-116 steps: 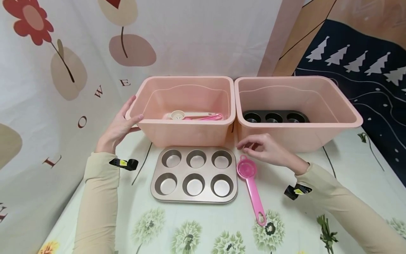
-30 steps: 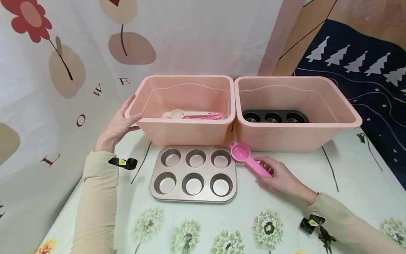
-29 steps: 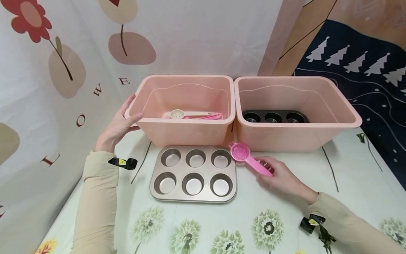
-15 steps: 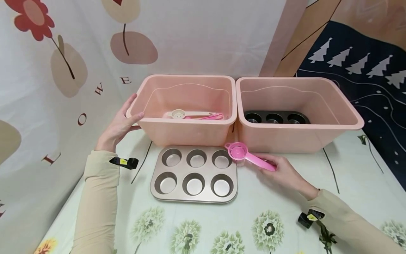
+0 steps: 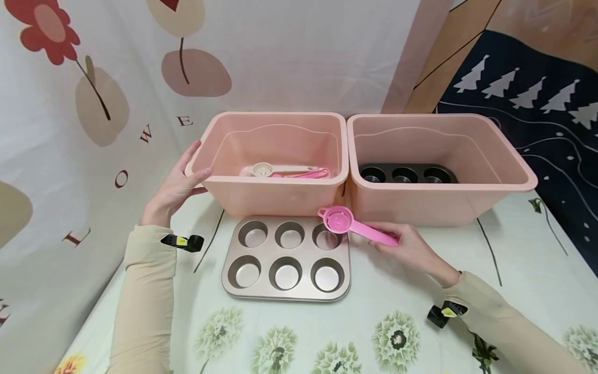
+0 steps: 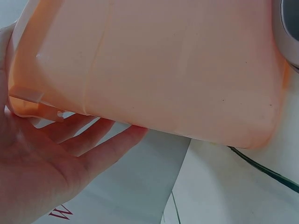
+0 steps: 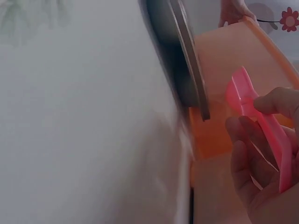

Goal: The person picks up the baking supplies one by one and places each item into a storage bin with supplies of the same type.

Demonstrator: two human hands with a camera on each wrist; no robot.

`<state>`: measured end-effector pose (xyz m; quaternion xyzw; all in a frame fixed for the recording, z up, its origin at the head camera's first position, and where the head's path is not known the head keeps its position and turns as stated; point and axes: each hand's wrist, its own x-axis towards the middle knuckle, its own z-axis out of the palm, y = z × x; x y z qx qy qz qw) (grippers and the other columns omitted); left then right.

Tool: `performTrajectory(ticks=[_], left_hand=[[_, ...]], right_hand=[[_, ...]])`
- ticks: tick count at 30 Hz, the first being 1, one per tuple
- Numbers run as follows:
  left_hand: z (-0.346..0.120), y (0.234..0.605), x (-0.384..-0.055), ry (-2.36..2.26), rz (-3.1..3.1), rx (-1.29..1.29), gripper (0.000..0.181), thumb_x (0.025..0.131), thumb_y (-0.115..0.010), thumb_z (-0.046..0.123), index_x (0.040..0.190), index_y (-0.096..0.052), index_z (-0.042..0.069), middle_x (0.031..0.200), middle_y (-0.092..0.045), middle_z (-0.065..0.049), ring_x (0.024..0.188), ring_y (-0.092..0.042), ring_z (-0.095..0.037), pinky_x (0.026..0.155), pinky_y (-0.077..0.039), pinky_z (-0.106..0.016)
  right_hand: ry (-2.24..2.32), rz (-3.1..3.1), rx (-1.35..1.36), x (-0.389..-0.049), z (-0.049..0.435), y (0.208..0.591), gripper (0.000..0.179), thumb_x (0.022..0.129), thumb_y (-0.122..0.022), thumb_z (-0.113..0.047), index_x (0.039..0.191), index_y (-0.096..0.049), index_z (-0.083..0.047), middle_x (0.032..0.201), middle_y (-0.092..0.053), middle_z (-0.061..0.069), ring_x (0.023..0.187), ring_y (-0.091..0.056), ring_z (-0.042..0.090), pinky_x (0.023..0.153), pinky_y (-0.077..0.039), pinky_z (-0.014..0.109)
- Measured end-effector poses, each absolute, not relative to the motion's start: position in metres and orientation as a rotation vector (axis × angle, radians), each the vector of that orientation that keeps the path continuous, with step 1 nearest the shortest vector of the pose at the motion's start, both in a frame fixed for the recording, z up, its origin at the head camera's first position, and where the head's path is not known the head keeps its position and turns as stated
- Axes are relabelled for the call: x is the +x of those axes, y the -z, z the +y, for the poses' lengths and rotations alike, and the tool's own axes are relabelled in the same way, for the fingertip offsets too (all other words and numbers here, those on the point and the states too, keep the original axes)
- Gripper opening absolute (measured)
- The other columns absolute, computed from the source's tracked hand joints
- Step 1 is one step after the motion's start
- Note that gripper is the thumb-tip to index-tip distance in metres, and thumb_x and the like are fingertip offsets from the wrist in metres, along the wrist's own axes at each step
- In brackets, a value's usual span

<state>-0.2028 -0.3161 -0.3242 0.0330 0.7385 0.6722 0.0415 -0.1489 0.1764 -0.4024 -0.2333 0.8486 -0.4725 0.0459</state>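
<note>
My right hand (image 5: 408,248) holds a pink egg separator (image 5: 337,220) by its handle, thumb on top in the right wrist view. The egg separator's round bowl hangs over the back right cup of a grey muffin tin (image 5: 306,265), its small loop pointing left. My left hand (image 5: 175,189) grips the front left corner of the left pink bin (image 5: 275,195). Its thumb lies over the rim, and its fingers (image 6: 110,147) run along the outer side in the left wrist view. Inside that bin lie a cream-coloured round-headed tool (image 5: 262,169) and pink utensils (image 5: 312,173), partly hidden by the front wall.
Beside it stands a second pink bin (image 5: 439,205), with a black muffin tin (image 5: 405,173) partly visible inside. A flower-print cloth (image 5: 205,332) covers the table. Printed curtains (image 5: 299,57) hang behind the bins.
Earlier the egg separator lay right of the muffin tin; my right hand picked it up by the handle. It has since moved left over the tin's back right cup. My left hand stays put.
</note>
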Motion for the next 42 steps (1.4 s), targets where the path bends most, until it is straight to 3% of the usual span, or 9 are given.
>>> performTrajectory(ticks=[6, 17, 35, 42], left_hand=[[-0.316, 0.324, -0.203, -2.065, 2.258, 0.101, 0.082, 0.095, -0.059, 0.01, 0.156, -0.009, 0.032, 0.152, -0.016, -0.019, 0.124, -0.036, -0.028, 0.077, -0.052, -0.026], [-0.315, 0.322, -0.202, -2.033, 2.292, 0.065, 0.081, 0.094, -0.061, 0.015, 0.156, -0.012, 0.034, 0.151, -0.02, -0.014, 0.129, -0.033, -0.033, 0.079, -0.051, -0.027], [-0.316, 0.323, -0.2, -2.057, 2.258, 0.107, 0.081, 0.095, -0.058, 0.011, 0.156, -0.009, 0.032, 0.152, -0.015, -0.019, 0.127, -0.033, -0.032, 0.078, -0.052, -0.027], [-0.315, 0.322, -0.201, -2.029, 2.295, 0.061, 0.081, 0.093, -0.059, 0.012, 0.155, -0.012, 0.035, 0.152, -0.019, -0.014, 0.13, -0.032, -0.034, 0.078, -0.051, -0.027]], right_hand=[[1.512, 2.511, -0.767, -0.153, 0.168, 0.394, 0.042, 0.083, -0.072, -0.003, 0.124, -0.064, 0.0, 0.103, -0.068, 0.01, 0.071, -0.051, 0.014, 0.058, -0.043, 0.022], [1.559, 2.448, -0.842, -0.163, 0.154, 0.381, 0.039, 0.083, -0.074, -0.003, 0.122, -0.067, -0.003, 0.107, -0.068, 0.011, 0.079, -0.059, 0.018, 0.062, -0.05, 0.024], [1.59, 2.392, -1.01, -0.167, 0.131, 0.357, 0.039, 0.085, -0.074, -0.008, 0.123, -0.067, -0.009, 0.104, -0.068, 0.001, 0.083, -0.056, 0.019, 0.067, -0.047, 0.025], [1.596, 2.367, -1.06, -0.17, 0.118, 0.347, 0.04, 0.084, -0.075, -0.011, 0.123, -0.068, -0.011, 0.107, -0.068, 0.0, 0.085, -0.055, 0.018, 0.07, -0.046, 0.025]])
